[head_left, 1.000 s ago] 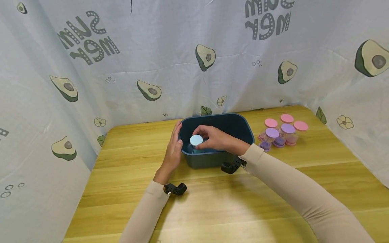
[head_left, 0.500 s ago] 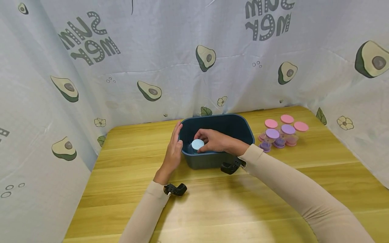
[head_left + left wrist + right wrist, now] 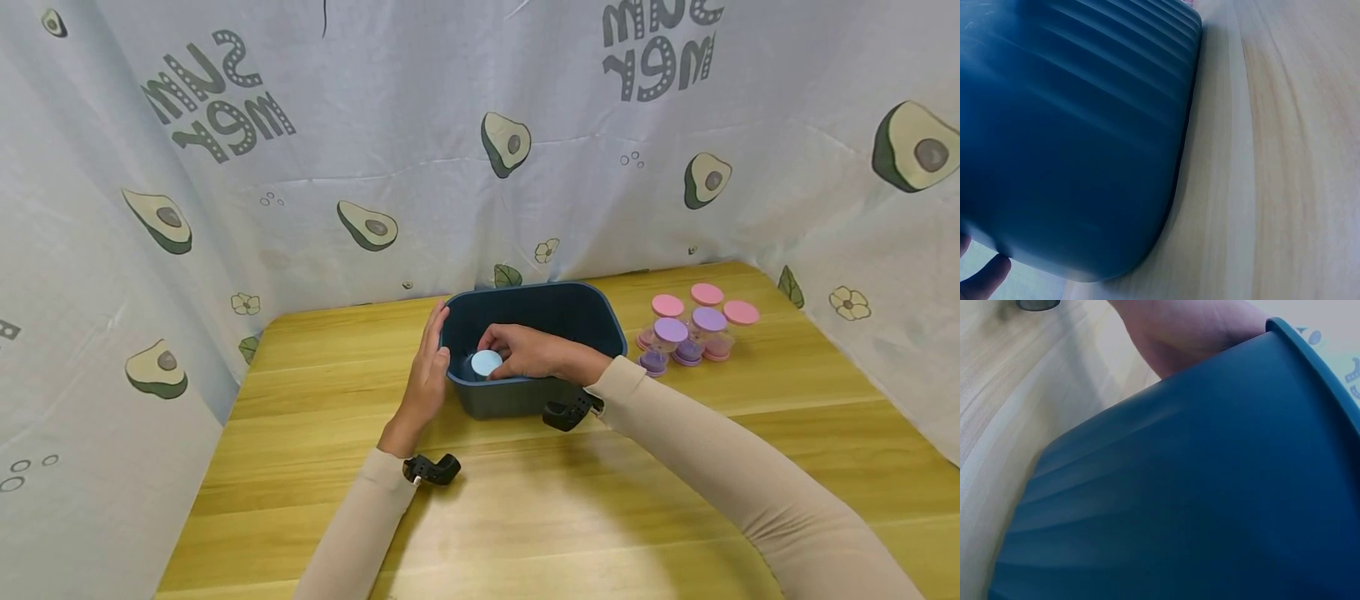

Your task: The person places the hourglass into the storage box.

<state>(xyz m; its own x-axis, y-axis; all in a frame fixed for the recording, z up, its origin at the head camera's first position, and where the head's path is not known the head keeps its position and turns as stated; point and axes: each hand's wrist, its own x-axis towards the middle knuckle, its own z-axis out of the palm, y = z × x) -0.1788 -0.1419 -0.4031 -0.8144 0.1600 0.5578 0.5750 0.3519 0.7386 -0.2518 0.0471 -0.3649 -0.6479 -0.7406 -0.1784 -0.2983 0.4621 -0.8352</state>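
The right hand (image 3: pixel 528 350) reaches into a dark blue bin (image 3: pixel 502 403) and pinches a small sand timer (image 3: pixel 486 364) by its pale blue round cap. The timer stands low near the bin's left front corner; its lower part is hidden by the front wall. Against the outside of the bin's left end, the left hand (image 3: pixel 426 379) rests with straight fingers. Its fingertips (image 3: pixel 988 278) show at the bin's edge in the left wrist view. In the right wrist view, the ribbed bin wall (image 3: pixel 1166 481) hides the right hand's fingers.
Right of the bin, several sand timers stand close together, with pink caps (image 3: pixel 707 294) and purple caps (image 3: pixel 670 330). The wooden table (image 3: pixel 525 517) runs back to a white curtain (image 3: pixel 435 108) printed with avocados.
The right hand has lowered the blue-capped sand timer deeper into the bin, mostly over the first half second. The left hand and the bin have stayed in place.
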